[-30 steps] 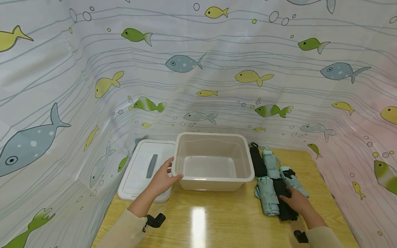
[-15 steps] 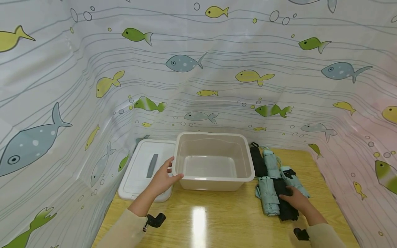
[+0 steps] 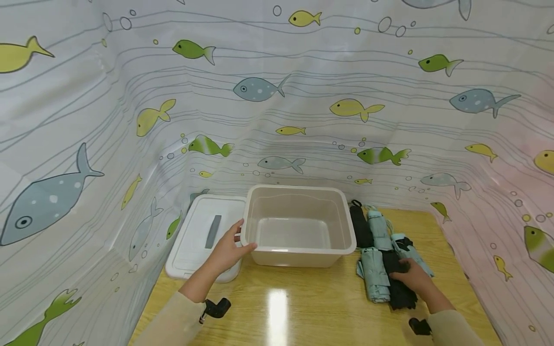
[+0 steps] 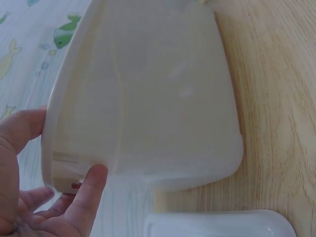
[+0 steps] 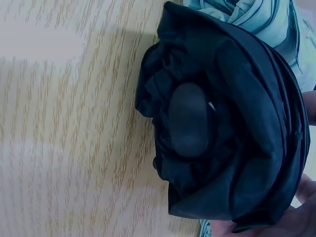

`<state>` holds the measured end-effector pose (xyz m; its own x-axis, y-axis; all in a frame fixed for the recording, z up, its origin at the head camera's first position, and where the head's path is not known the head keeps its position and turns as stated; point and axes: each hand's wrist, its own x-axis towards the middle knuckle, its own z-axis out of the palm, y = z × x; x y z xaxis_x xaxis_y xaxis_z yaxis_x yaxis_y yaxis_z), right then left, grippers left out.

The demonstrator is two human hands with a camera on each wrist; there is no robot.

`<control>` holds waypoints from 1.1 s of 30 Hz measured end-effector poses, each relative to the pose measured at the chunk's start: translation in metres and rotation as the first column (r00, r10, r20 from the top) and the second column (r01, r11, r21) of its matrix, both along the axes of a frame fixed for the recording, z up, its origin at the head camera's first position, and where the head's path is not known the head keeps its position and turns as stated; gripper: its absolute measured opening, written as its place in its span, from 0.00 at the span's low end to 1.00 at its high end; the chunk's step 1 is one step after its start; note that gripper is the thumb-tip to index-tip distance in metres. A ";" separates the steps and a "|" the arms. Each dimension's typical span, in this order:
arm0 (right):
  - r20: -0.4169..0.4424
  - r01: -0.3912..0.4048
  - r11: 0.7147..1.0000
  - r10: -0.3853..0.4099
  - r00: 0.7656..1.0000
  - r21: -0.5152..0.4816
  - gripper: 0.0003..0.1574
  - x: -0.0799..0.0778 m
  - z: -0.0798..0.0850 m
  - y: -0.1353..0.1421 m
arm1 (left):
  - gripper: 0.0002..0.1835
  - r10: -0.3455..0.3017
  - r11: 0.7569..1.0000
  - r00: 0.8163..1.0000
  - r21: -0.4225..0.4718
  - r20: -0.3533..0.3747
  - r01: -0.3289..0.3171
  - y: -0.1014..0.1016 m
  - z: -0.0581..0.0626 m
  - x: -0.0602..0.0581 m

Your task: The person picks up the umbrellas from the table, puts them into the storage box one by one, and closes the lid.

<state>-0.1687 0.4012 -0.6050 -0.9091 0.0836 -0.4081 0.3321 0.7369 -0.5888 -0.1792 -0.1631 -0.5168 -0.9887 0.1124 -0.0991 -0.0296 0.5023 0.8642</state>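
Note:
A cream plastic storage bin (image 3: 298,258) stands uncovered on the table in the head view. My left hand (image 3: 228,250) grips its rim at the left front corner, thumb on the front and fingers at the left side; the left wrist view shows the fingers around the bin's corner (image 4: 74,170). On the right, my right hand (image 3: 416,279) holds a rolled black folding umbrella (image 3: 395,269) from above, thumb on one side and fingers on the other. Its bunched black cloth and dark end cap (image 5: 190,120) fill the right wrist view.
A white lid (image 3: 188,245) with a grey handle (image 3: 213,231) lies left of the bin. Around the held umbrella lie a teal umbrella (image 3: 375,278) in front, another teal one (image 3: 378,231) behind, a black one (image 3: 360,226) by the bin, and a teal-and-black one (image 3: 414,254) at right.

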 end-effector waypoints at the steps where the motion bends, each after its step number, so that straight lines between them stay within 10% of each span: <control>1: 0.000 0.007 1.000 -0.007 1.000 -0.003 0.51 -0.001 0.000 0.000 | 0.51 0.003 1.000 1.000 0.001 0.002 -0.003 0.000 0.000 0.000; 19: 0.017 0.011 0.998 -0.010 1.000 -0.060 0.53 0.003 0.001 0.011 | 0.52 -0.012 0.998 1.000 0.063 -0.007 0.013 -0.002 0.000 0.002; 33: 0.065 0.046 0.967 -0.031 0.997 -0.251 0.54 0.011 0.044 0.021 | 0.50 -0.033 0.995 0.999 0.089 -0.009 0.033 -0.001 0.003 0.001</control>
<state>-0.1579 0.4218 -0.5607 -0.8804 0.0053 -0.4741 0.3977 0.5528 -0.7323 -0.1785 -0.1644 -0.5137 -0.9850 0.1531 -0.0795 -0.0072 0.4236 0.9058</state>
